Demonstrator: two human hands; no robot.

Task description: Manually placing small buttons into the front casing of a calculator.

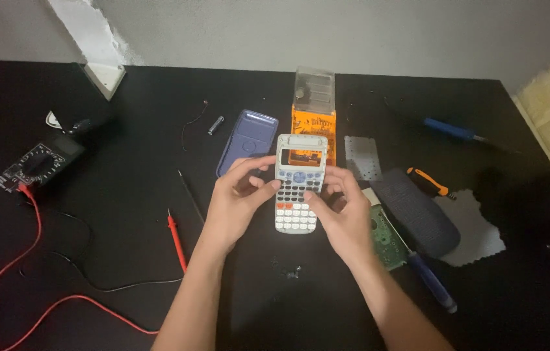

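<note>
Both hands grip the calculator front, above the black table.
I note the left hand (239, 201) and right hand (346, 214) flank the white calculator front (298, 185), fingers curled pinching its long edges; its long axis runs away from me, display window empty, just before the orange case (314, 123).

- Dim overall, with a soft, slightly grainy look and no crisp edges.
- Brightest on the pale grey wall (327, 32) at the top.
- Nearly swallowed in black across the matt black worktop (125, 162), dark tools barely readable at right.
- No harsh glare or hard shadows.
</note>
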